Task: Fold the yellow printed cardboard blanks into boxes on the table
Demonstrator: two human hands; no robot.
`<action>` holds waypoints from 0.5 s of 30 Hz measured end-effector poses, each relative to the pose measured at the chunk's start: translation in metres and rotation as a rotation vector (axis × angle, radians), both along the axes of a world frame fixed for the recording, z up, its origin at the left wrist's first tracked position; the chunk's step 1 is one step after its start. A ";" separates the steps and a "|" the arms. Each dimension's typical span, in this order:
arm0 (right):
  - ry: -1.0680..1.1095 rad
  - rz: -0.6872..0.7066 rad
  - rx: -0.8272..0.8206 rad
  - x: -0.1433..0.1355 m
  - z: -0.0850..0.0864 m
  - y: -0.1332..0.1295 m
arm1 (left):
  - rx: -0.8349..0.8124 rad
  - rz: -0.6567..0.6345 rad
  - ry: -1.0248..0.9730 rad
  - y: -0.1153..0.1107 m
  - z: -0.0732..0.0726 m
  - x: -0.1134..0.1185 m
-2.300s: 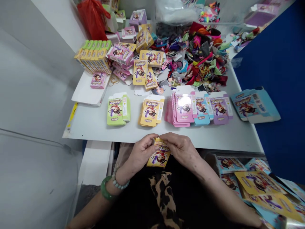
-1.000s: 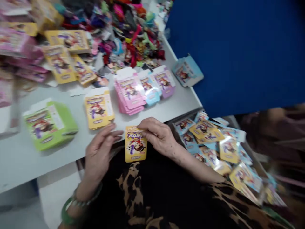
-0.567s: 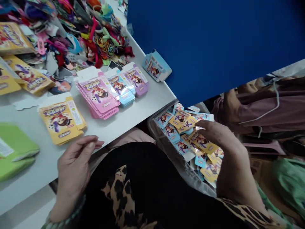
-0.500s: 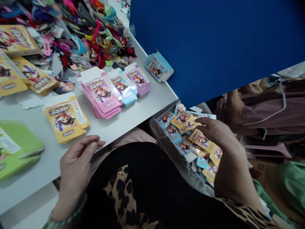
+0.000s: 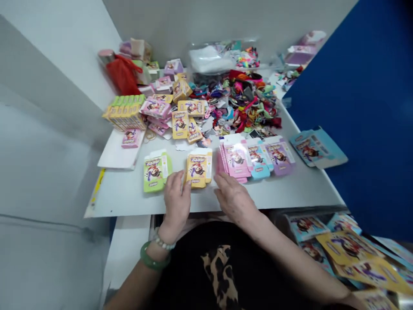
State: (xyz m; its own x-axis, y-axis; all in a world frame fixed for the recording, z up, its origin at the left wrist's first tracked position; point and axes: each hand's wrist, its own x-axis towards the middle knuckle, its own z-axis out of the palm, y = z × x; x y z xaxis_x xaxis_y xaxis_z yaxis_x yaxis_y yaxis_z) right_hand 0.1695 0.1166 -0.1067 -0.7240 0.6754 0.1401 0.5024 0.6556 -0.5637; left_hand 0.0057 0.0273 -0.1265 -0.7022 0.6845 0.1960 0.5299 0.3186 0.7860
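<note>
One yellow carton stack between both hands on the table

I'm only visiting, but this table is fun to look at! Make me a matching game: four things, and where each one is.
Column one
1. front-row yellow boxes
2. front-row green box
3. green bangle
4. red bag

Column two
A. around the left arm
B. towards the back left of the table
C. between the left hand and right hand
D. at the row's left end

Pairs: 1-C, 2-D, 3-A, 4-B
</note>
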 end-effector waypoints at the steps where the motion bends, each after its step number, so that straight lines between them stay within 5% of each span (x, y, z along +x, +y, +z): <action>1: -0.034 -0.007 0.008 -0.013 -0.005 -0.001 | -0.032 -0.010 -0.005 0.006 -0.005 -0.003; 7: -0.101 -0.066 0.005 -0.042 -0.027 0.000 | -0.103 -0.101 -0.165 0.032 -0.026 -0.015; 15: -0.131 -0.067 0.114 -0.044 -0.027 -0.015 | -0.180 -0.119 -0.168 0.026 -0.014 -0.009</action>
